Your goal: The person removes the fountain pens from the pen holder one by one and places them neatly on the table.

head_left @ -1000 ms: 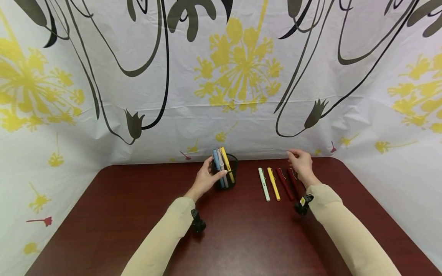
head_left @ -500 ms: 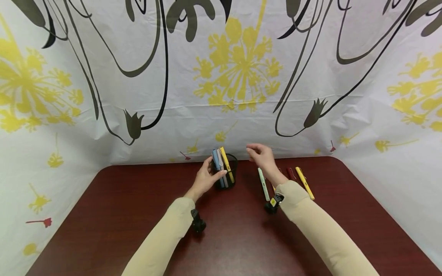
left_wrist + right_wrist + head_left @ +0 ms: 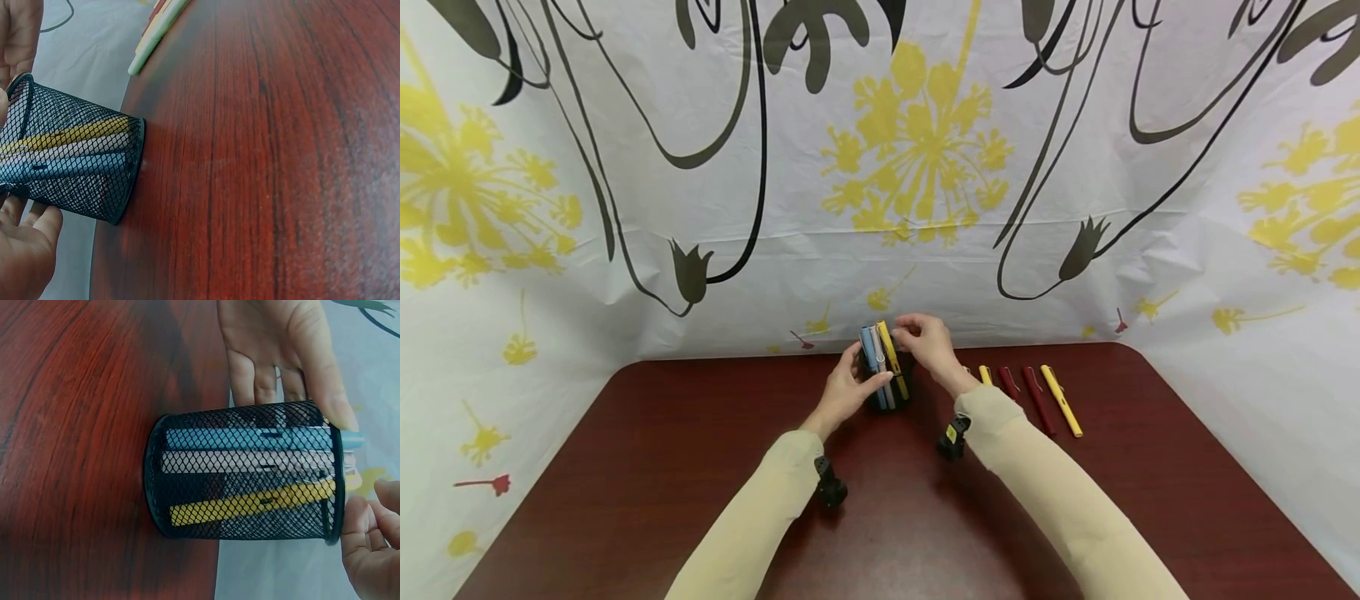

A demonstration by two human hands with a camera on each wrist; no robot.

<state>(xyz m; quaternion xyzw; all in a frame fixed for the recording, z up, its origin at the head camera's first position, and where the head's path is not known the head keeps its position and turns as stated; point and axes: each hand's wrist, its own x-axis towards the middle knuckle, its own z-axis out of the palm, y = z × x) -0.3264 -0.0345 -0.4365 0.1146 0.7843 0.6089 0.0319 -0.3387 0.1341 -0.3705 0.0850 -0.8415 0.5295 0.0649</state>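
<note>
- A white patterned sheet (image 3: 880,267) fills the far side, printed with yellow flower heads and dark stems.
- A dark red wood-grain table (image 3: 880,517) spreads in front of it.
- Two cream sleeves (image 3: 748,517) come in from the near edge; the right one hides the near ends of some pens.
- The left hand (image 3: 842,387) holds the mesh cup from its left, thumb across the near side at the rim, fingers on the opposite side.
- The right hand (image 3: 928,342) is at the cup's right rim, fingers loosely bent, a narrow gap between thumb and forefinger; whether it touches the rim I cannot tell.
- The black mesh cup (image 3: 281,522) stands upright near the table's far edge, around the middle.
- Small black devices (image 3: 830,482) sit at both wrists.
- Inside the cup, left to right: a blue pen (image 3: 212,439), a pinkish-white pen (image 3: 212,462) and a leaning yellow pen (image 3: 250,506).
- Right of the cup lie, left to right, a pale green pen (image 3: 159,37), another yellow pen (image 3: 986,376), two red pens (image 3: 1040,400) and the rightmost yellow pen (image 3: 1062,402).
</note>
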